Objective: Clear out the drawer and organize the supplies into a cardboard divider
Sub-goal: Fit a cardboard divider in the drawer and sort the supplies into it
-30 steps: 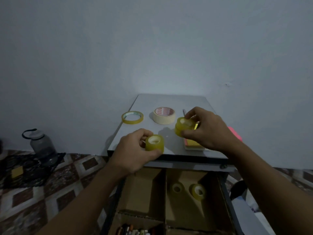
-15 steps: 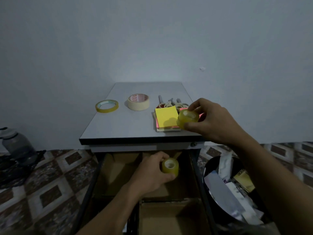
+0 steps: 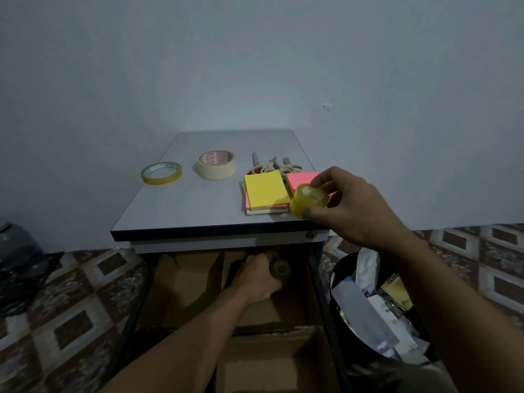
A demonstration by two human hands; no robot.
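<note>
Right hand (image 3: 357, 212) pinches a yellow tape roll (image 3: 309, 200) by its outer wall over the table's (image 3: 192, 205) front-right corner, left hand (image 3: 254, 280) grips a second roll (image 3: 281, 270) low in the cardboard divider's (image 3: 195, 279) rear right compartment; both look light, rigid and slick, so grip across the wall.

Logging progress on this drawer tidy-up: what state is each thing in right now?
Dark-framed desk drawer, pulled open.
Left hand, gripping a small yellow tape roll in the brown cardboard divider.
Right hand, holding a second small yellow tape roll above the grey desk's front edge.
Cream masking tape roll, lying flat on the desk.
Black bin, full of paper scraps.
</note>
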